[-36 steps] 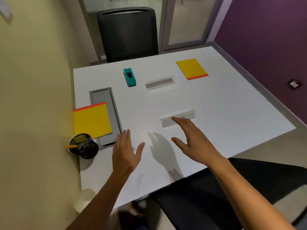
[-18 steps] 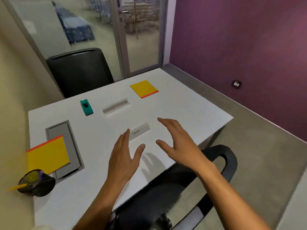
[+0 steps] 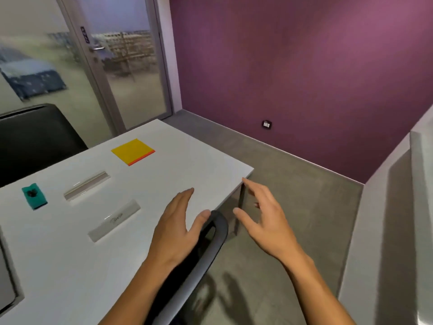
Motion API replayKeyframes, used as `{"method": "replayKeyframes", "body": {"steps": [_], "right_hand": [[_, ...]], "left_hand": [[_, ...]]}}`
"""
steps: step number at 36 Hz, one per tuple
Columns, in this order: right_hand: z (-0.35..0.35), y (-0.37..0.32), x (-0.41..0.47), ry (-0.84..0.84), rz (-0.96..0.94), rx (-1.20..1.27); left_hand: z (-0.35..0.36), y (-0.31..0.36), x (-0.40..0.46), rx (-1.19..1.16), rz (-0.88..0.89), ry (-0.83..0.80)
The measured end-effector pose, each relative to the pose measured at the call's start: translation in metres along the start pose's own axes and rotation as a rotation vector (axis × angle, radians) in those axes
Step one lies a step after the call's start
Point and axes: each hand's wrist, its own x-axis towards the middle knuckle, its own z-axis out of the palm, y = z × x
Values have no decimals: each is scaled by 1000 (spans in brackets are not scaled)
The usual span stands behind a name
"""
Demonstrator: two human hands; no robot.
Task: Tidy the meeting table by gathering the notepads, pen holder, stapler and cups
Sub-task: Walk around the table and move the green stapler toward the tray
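A yellow notepad (image 3: 132, 151) with an orange edge lies at the far side of the white table (image 3: 70, 266). A teal stapler (image 3: 34, 195) sits at the left. My left hand (image 3: 178, 228) hovers open over the table's near right edge, holding nothing. My right hand (image 3: 264, 221) is open too, out past the table's corner, above the floor. The second notepad, the pen holder and the cups are out of view.
Two clear name plates (image 3: 86, 185) (image 3: 114, 220) lie mid-table. A black chair (image 3: 35, 137) stands behind the table, and another chair's armrest (image 3: 218, 231) curves under my left hand. A grey cable flap (image 3: 7, 285) shows at the left edge. Purple wall and glass door (image 3: 126, 66) beyond.
The view has swung to the right, so the near notepad and the pen holder have left the frame. Both open hands have drifted right, toward the table's corner.
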Motion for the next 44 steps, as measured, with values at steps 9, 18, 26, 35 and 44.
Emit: {"method": "replayKeyframes", "body": {"steps": [9,18,26,35,44], "right_hand": [[-61,56,-35,196,162,-12],[-102,121,-17,257,263,-43],[-142,197,59,324,326,-94],[-161,287,175,298,372,-118],[-172,367,250,264,446,-68]], "left_hand": [[67,53,26,35,147,-140],[137,81,96,52,285,-226],[204,95,207,128,362,-251],[265,112,335,81,323,-314],[336,116,427,35,189,-367]]}}
